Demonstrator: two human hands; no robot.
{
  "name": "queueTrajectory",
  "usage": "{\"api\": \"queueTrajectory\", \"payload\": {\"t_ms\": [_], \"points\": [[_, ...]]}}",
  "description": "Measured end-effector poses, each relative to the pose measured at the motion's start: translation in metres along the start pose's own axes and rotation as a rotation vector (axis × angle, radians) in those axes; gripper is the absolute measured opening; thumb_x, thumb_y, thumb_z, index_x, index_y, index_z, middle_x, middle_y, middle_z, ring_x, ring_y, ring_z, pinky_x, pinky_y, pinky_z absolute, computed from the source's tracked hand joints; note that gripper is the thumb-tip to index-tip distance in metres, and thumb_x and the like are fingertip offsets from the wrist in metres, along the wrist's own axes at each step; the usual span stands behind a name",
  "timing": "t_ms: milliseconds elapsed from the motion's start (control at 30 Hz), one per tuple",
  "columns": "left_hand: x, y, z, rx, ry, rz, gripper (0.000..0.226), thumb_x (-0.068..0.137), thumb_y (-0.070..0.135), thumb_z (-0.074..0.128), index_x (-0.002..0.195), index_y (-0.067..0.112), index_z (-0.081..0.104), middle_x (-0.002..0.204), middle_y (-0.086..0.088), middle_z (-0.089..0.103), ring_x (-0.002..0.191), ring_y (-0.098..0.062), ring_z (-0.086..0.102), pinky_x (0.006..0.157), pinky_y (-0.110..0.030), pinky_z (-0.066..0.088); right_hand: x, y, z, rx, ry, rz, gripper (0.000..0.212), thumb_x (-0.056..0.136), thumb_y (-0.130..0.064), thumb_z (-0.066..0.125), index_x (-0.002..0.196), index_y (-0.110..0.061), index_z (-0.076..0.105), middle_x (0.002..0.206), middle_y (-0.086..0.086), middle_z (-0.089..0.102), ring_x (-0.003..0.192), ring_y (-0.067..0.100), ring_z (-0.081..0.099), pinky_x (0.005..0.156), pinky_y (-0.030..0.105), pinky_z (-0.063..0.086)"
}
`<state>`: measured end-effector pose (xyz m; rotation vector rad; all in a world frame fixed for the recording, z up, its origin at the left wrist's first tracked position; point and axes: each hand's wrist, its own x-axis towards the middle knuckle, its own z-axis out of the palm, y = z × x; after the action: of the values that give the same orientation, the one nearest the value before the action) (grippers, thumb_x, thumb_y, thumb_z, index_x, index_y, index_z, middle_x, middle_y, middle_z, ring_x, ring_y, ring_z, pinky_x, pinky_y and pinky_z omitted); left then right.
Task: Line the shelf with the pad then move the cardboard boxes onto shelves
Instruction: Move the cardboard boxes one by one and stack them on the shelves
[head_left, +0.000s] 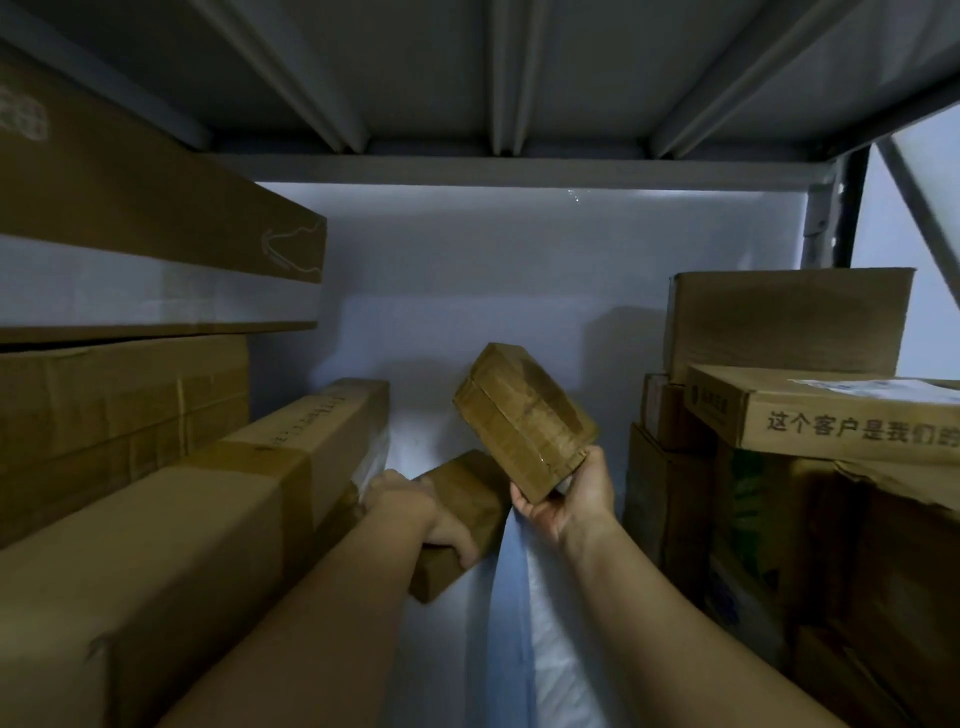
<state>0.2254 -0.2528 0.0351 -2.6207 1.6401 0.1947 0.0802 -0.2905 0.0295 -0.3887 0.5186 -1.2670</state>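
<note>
White pad (566, 649) covers the shelf floor, w/ a raised fold down the middle. L hand (415, 512) grips the low box (467, 493), which rests on the pad just beside a long box (218, 519). R hand (571, 499) holds the taped box (524, 415) tilted in the air, above the low box. So 2 small boxes, 1 per hand. L stack (119, 405) and R stack (779, 441) hem the gap; R stack shows at least 4 boxes. White wall (493, 270) behind.
</note>
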Motion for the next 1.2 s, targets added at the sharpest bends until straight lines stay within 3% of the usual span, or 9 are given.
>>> {"api": "queueTrajectory", "payload": {"t_ms": [167, 267, 467, 633, 800, 933, 1100, 1200], "points": [[-0.03, 0.011, -0.006, -0.183, 0.166, -0.108, 0.117, 0.046, 0.072, 0.07, 0.143, 0.023, 0.026, 0.135, -0.016, 0.033, 0.124, -0.034, 0.036, 0.101, -0.043, 0.04, -0.026, -0.011, 0.013, 0.011, -0.072, -0.052, 0.025, 0.089, -0.037, 0.05, 0.085, -0.015, 0.062, 0.093, 0.008, 0.064, 0.092, 0.027, 0.061, 0.094, 0.044, 0.048], [-0.047, 0.011, -0.015, -0.378, 0.236, -0.163, 0.119, 0.046, 0.075, 0.069, 0.144, 0.023, 0.025, 0.135, -0.016, 0.033, 0.124, -0.035, 0.037, 0.103, -0.042, 0.038, -0.046, -0.015, 0.027, -0.056, -0.12, -0.098, 0.022, 0.088, -0.036, 0.05, 0.089, -0.016, 0.061, 0.101, 0.011, 0.063, 0.101, 0.029, 0.059, 0.091, 0.045, 0.048], [-0.083, 0.007, -0.025, -0.78, 0.334, -0.168, 0.117, 0.053, 0.074, 0.069, 0.147, 0.027, 0.018, 0.139, -0.019, 0.028, 0.126, -0.038, 0.033, 0.102, -0.042, 0.035, -0.095, -0.009, 0.071, -0.243, -0.158, -0.271, 0.033, 0.088, -0.041, 0.049, 0.115, -0.025, 0.06, 0.107, 0.008, 0.067, 0.094, 0.025, 0.063, 0.07, 0.038, 0.054], [-0.112, 0.002, -0.037, -0.869, 0.403, -0.089, 0.096, 0.073, 0.071, 0.055, 0.149, 0.026, 0.02, 0.147, -0.021, 0.026, 0.132, -0.042, 0.029, 0.105, -0.044, 0.031, -0.143, -0.014, 0.104, -0.269, -0.169, -0.415, 0.05, 0.074, -0.048, 0.047, 0.12, -0.033, 0.058, 0.113, 0.006, 0.066, 0.098, 0.026, 0.065, 0.086, 0.05, 0.055], [-0.148, -0.005, -0.053, -0.945, 0.394, 0.067, 0.126, 0.038, 0.08, 0.053, 0.149, 0.028, 0.024, 0.152, -0.018, 0.027, 0.136, -0.043, 0.026, 0.11, -0.05, 0.03, -0.191, -0.048, 0.117, -0.327, -0.191, -0.381, 0.059, 0.077, -0.053, 0.043, 0.133, -0.034, 0.047, 0.125, 0.006, 0.059, 0.106, 0.028, 0.06, 0.091, 0.046, 0.052], [-0.175, -0.007, -0.063, -0.997, 0.425, 0.164, 0.121, 0.027, 0.081, 0.062, 0.137, 0.033, 0.047, 0.137, -0.01, 0.048, 0.121, -0.037, 0.046, 0.102, -0.047, 0.042, -0.236, -0.109, 0.098, -0.406, -0.254, -0.374, 0.042, 0.092, -0.047, 0.044, 0.124, -0.023, 0.055, 0.108, 0.008, 0.066, 0.091, 0.026, 0.063, 0.059, 0.033, 0.053], [-0.216, 0.002, -0.064, -1.058, 0.374, 0.295, 0.118, 0.024, 0.075, 0.073, 0.133, 0.037, 0.049, 0.131, -0.007, 0.054, 0.109, -0.032, 0.055, 0.094, -0.045, 0.048, -0.273, -0.183, 0.053, -0.488, -0.179, -0.437, 0.02, 0.09, -0.038, 0.051, 0.098, -0.021, 0.058, 0.1, 0.008, 0.065, 0.092, 0.027, 0.061, 0.079, 0.041, 0.052], [-0.239, 0.008, -0.065, -1.04, 0.319, 0.402, 0.12, 0.033, 0.058, 0.077, 0.144, 0.03, 0.04, 0.137, -0.005, 0.049, 0.101, -0.02, 0.052, 0.075, -0.026, 0.044, -0.278, -0.217, 0.029, -0.424, -0.108, -0.439, 0.01, 0.089, -0.029, 0.051, 0.091, -0.02, 0.055, 0.096, 0.009, 0.061, 0.091, 0.028, 0.06, 0.082, 0.044, 0.052]]}}
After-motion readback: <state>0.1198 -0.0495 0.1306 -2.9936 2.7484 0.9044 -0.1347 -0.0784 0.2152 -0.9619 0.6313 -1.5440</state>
